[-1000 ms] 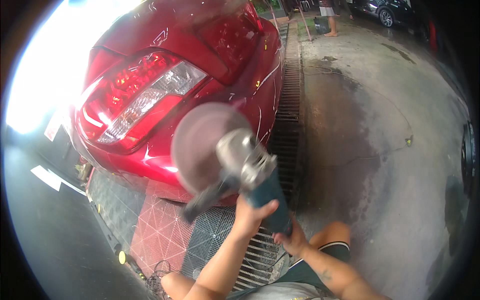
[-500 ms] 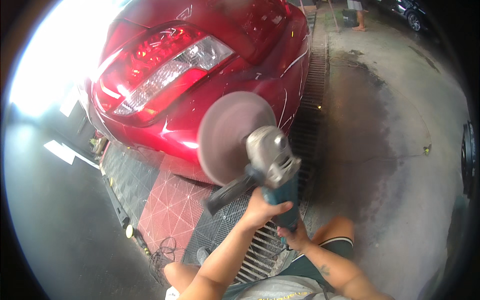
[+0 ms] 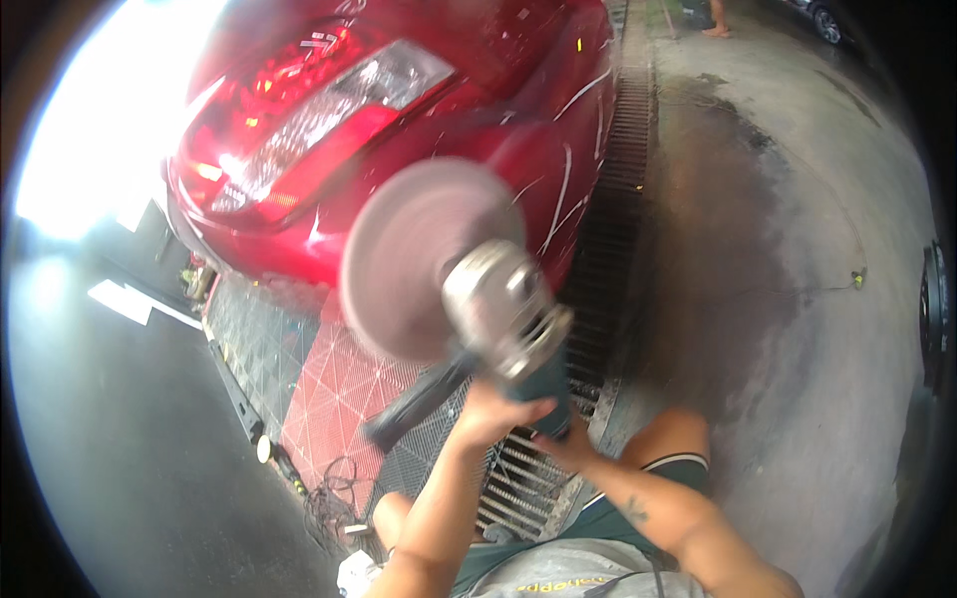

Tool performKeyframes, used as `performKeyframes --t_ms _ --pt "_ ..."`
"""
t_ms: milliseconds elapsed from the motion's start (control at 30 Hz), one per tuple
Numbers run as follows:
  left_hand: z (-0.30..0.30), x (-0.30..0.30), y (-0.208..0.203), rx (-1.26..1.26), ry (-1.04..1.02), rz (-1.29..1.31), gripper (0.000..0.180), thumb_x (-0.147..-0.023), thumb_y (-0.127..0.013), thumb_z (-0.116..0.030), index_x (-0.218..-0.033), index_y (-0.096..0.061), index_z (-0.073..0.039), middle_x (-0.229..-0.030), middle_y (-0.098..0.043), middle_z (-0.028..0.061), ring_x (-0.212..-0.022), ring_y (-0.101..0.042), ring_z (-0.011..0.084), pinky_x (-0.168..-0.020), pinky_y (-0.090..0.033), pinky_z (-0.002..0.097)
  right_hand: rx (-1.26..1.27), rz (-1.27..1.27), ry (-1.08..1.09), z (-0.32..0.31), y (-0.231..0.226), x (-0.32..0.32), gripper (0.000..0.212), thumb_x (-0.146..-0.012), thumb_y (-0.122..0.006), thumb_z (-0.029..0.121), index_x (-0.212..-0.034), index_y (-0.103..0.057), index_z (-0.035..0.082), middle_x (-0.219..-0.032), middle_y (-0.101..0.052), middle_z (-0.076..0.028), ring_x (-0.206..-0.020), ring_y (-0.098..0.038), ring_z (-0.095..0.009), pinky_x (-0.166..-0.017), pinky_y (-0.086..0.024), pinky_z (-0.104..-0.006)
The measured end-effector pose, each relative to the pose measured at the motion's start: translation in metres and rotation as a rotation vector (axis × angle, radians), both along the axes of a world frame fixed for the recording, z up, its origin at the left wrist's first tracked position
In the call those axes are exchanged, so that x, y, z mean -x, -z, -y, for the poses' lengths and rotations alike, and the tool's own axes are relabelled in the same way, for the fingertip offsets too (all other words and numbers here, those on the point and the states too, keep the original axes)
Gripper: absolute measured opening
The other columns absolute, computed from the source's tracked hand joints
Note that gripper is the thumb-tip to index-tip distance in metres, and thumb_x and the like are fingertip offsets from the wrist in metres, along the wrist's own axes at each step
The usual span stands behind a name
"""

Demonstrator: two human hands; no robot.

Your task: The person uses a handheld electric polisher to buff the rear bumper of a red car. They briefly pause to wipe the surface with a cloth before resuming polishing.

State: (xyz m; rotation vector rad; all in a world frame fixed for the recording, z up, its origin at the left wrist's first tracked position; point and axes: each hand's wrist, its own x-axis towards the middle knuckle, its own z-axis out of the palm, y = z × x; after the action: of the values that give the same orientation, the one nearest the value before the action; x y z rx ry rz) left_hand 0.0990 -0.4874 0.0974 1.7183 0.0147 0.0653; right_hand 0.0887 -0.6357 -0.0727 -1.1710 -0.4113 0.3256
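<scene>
A teal polisher (image 3: 506, 317) with a metal gear head is held in both my hands. Its large round pad (image 3: 424, 254), blurred as if spinning, is at the lower rear corner of a red car (image 3: 478, 149); I cannot tell whether it touches the paint. My left hand (image 3: 493, 411) wraps the front of the body just behind the head, thumb across it. Farther back, my right hand (image 3: 568, 446) grips the rear of the body, its fingers partly hidden. The black side handle (image 3: 419, 404) juts left, unheld. Above the pad is the red and clear tail light (image 3: 329, 125).
A metal drain grate (image 3: 528, 488) runs below and right of the car. Red and grey floor tiles (image 3: 334, 399) lie under it. A cord (image 3: 339, 498) coils near a tool (image 3: 284, 463) at lower left. Another person's leg (image 3: 717, 20) and a wheel (image 3: 933, 314) show at right.
The polisher and both my hands have shifted left and slightly up across the view. The car sits higher in the picture, and my left knee has moved right.
</scene>
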Motion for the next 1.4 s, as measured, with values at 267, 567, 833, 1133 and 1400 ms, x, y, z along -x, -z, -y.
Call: performKeyframes --t_ms 267,567,833,1133,1400 --pt "0.039 -0.066 -0.037 0.069 0.077 -0.05 0.078 -0.074 -0.094 -0.023 -0.137 -0.057 0.004 -0.116 -0.067 0.0074 -0.105 -0.065 0.0203 -0.096 -0.053 0.0359 -0.191 -0.227 -0.06 0.023 -0.047 -0.026 0.054 -0.091 -0.083 0.054 -0.104 -0.063 0.006 -0.081 -0.066 -0.003 -0.068 -0.064 -0.013 -0.061 -0.052 -0.0298" --pt "-0.049 0.056 0.011 -0.038 0.141 -0.073 0.086 -0.069 -0.095 -0.023 -0.141 -0.056 0.003 -0.131 -0.064 0.0144 -0.123 -0.061 0.0261 -0.108 -0.049 0.0406 0.018 -0.133 -0.005 -0.037 -0.01 0.074 0.1 -0.078 -0.095 0.049 -0.153 -0.045 0.006 -0.142 -0.063 -0.012 -0.131 -0.059 -0.023 -0.113 -0.046 -0.0395" --pt "-0.15 0.084 0.005 0.157 0.3 0.082 0.102 -0.062 -0.098 -0.015 -0.149 -0.047 0.0 -0.138 -0.06 0.019 -0.127 -0.062 0.0323 -0.107 -0.054 0.0464 0.08 -0.198 0.018 -0.135 -0.062 0.095 0.083 -0.083 -0.092 0.025 -0.152 -0.048 0.007 -0.14 -0.066 -0.014 -0.13 -0.062 -0.022 -0.11 -0.05 -0.0381" --pt "-0.152 0.091 0.076 -0.139 0.263 -0.436 0.072 -0.071 -0.095 -0.014 -0.133 -0.065 0.004 -0.125 -0.07 0.0101 -0.115 -0.066 0.0221 -0.105 -0.053 0.0382 0.166 -0.333 0.065 -0.191 0.083 0.146 0.057 -0.091 -0.085 0.026 -0.137 -0.061 0.003 -0.128 -0.071 -0.011 -0.118 -0.067 -0.019 -0.102 -0.054 -0.038" --pt "-0.145 0.091 0.035 -0.014 0.296 -0.357 0.078 -0.071 -0.096 -0.017 -0.139 -0.063 0.002 -0.13 -0.069 0.0105 -0.117 -0.065 0.0229 -0.105 -0.053 0.0391 0.25 -0.173 0.195 -0.157 0.019 0.12 0.07 -0.087 -0.09 0.028 -0.142 -0.054 0.003 -0.129 -0.071 -0.016 -0.121 -0.069 -0.025 -0.1 -0.056 -0.0394"
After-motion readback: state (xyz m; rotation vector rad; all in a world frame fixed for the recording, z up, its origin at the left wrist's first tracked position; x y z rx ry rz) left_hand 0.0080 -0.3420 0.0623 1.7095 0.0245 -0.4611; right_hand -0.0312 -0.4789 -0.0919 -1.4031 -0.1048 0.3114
